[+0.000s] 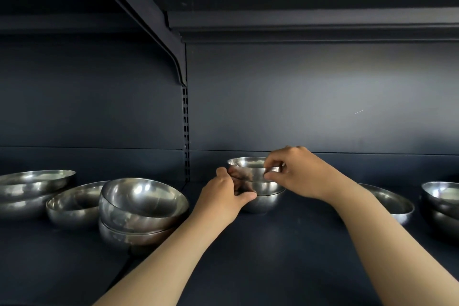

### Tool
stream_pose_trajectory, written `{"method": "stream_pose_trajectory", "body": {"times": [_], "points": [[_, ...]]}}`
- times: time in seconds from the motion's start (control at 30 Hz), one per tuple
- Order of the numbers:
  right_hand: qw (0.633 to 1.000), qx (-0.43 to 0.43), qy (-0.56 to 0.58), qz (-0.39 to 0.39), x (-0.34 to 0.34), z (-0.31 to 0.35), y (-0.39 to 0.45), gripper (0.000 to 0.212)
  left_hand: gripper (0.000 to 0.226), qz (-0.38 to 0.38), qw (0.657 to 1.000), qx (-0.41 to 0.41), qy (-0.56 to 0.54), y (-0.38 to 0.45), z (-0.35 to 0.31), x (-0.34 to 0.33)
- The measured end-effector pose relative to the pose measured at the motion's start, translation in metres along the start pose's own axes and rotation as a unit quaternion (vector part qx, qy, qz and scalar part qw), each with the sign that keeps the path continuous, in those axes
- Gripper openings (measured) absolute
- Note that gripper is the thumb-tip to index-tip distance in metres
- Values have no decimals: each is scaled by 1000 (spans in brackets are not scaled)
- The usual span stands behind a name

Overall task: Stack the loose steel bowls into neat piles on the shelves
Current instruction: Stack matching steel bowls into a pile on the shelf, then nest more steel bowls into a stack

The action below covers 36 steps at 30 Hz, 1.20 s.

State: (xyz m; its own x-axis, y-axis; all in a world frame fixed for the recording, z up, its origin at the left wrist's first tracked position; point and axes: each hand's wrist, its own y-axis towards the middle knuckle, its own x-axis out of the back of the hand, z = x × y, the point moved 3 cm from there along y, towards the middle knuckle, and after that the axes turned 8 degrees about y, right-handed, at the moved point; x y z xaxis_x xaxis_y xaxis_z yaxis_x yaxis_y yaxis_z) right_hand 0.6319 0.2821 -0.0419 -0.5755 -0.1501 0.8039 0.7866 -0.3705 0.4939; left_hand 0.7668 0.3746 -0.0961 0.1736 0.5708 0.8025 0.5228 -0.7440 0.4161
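Observation:
A small pile of steel bowls point(258, 202) stands on the dark shelf point(285, 256) near its back panel. The top bowl point(248, 170) sits nested in the pile. My right hand point(295, 171) pinches this top bowl's right rim between thumb and fingers. My left hand point(228, 194) grips the pile's left side, thumb across the front of the lower bowls. Left of my arm, a larger tilted bowl point(141, 204) rests crookedly on two other bowls.
More steel bowls lie loose at the far left point(34, 184) and beside them point(74, 206). A shallow bowl point(390, 202) sits behind my right forearm, and a stacked pair point(439, 201) at the right edge. A shelf bracket and slotted upright point(185, 131) rise behind.

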Motion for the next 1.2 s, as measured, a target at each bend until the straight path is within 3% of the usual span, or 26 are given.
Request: {"method": "stream_pose_trajectory", "body": {"times": [0.4, 0.83, 1.03, 1.2], "points": [[1000, -9, -8, -24, 15, 3, -3, 5, 46, 51, 993, -50, -99, 2, -7, -20], [999, 0, -9, -40, 14, 5, -3, 8, 57, 52, 992, -51, -103, 1, -6, -20], [996, 59, -23, -61, 8, 27, -3, 7, 49, 14, 995, -82, -50, -19, -16, 12], [989, 98, 46, -98, 2, 71, -16, 7, 38, -7, 992, -122, -12, -60, 2, 72]]}}
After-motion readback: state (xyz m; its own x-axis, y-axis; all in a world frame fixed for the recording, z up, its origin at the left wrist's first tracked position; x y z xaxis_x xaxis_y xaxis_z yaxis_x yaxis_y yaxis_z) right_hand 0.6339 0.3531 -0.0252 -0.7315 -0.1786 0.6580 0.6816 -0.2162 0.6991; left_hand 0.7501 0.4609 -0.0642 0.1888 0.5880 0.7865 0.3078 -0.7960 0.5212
